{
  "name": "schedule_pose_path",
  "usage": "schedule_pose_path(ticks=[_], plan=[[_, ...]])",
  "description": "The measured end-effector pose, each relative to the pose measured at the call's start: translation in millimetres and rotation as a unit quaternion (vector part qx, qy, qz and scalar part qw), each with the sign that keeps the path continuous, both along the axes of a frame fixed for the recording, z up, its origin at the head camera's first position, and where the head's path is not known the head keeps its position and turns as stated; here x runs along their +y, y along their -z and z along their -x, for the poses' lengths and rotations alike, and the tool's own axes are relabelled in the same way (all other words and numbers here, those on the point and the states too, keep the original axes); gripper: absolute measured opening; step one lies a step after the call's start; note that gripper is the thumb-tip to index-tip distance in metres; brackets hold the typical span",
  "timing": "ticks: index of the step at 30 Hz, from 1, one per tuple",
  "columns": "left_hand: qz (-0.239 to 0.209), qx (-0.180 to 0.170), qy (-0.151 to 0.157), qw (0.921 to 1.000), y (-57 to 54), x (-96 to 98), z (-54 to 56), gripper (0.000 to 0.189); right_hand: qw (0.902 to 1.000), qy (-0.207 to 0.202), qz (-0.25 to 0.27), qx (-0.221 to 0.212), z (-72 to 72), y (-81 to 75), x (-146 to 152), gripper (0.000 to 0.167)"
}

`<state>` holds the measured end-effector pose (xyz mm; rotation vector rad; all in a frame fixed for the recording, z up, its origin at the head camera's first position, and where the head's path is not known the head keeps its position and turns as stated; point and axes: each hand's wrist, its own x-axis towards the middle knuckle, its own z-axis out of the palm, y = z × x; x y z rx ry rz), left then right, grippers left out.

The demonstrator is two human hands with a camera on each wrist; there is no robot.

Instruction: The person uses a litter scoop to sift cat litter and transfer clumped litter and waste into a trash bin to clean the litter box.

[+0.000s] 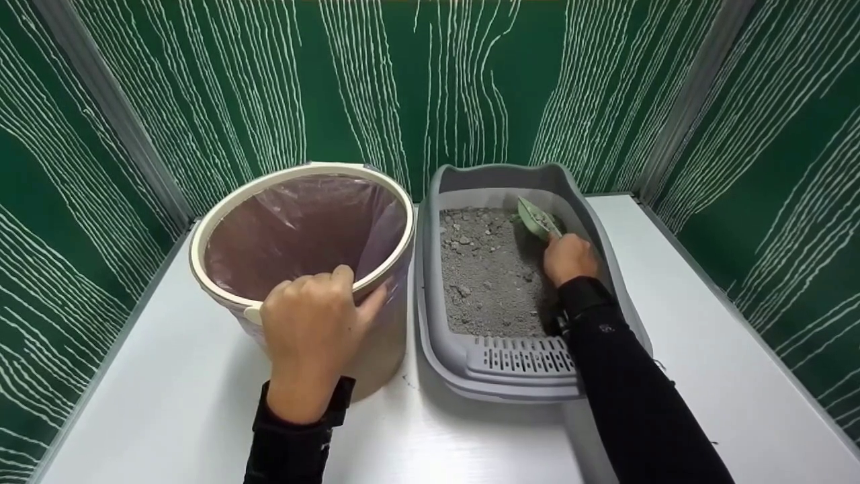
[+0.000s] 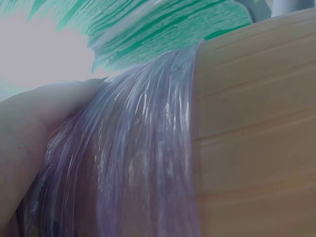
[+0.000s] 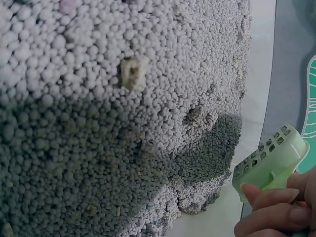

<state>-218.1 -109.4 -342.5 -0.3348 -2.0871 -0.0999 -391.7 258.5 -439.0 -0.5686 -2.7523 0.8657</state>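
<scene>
My left hand [image 1: 312,323] grips the near rim of a round trash bin [image 1: 386,336], fingers over the edge and thumb along the outside. A thin purplish bag [image 2: 143,143] lines the bin and folds down over its outer wall. My right hand [image 1: 571,259] holds a light green slotted litter scoop [image 1: 534,218] by its handle, at the right side of a grey litter box [image 1: 437,296]. Grey grains with lumps show through the scoop's slots in the right wrist view. Beneath it lies grey granular litter [image 1: 494,289] with several clumps, the larger ones towards the far left.
Bin and litter box stand side by side on a white table [image 1: 463,444]. Green panels with white wavy lines [image 1: 463,81] close off the back and both sides. A slotted step [image 1: 524,356] forms the box's near end.
</scene>
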Motion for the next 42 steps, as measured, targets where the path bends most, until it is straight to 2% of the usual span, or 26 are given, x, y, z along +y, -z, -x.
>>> schedule_pose_path(ticks=[9, 14, 21, 27, 33, 42], plan=[[-0.007, 0.001, 0.005, 1.0, 1.4, 0.4, 0.8, 0.059, 0.9995, -0.009, -0.029, 0.01, -3.3, 1.1, 1.0, 0.044], [-0.007, 0.002, 0.005, 1.0, 1.2, 0.2, 0.5, 0.059, 0.9994, -0.013, -0.026, 0.02, -3.1, 1.0, 1.3, 0.038], [-0.004, -0.004, 0.004, 1.0, -0.8, -0.7, -1.1, 0.06, 0.9997, -0.011, 0.0, 0.021, -2.0, -0.4, 1.0, 0.047], [-0.002, -0.006, 0.003, 1.0, -1.8, -0.3, -2.0, 0.06, 0.9995, -0.011, 0.024, 0.018, -1.9, -0.7, 0.8, 0.047], [-0.002, -0.001, 0.001, 1.0, -1.6, 0.4, -2.1, 0.06, 0.9996, -0.013, 0.022, 0.007, -1.0, -0.7, -0.6, 0.045], [-0.001, 0.0, 0.002, 1.0, -1.0, -0.2, -1.4, 0.061, 0.9997, -0.001, 0.024, -0.004, 0.5, -2.7, -1.7, 0.053]])
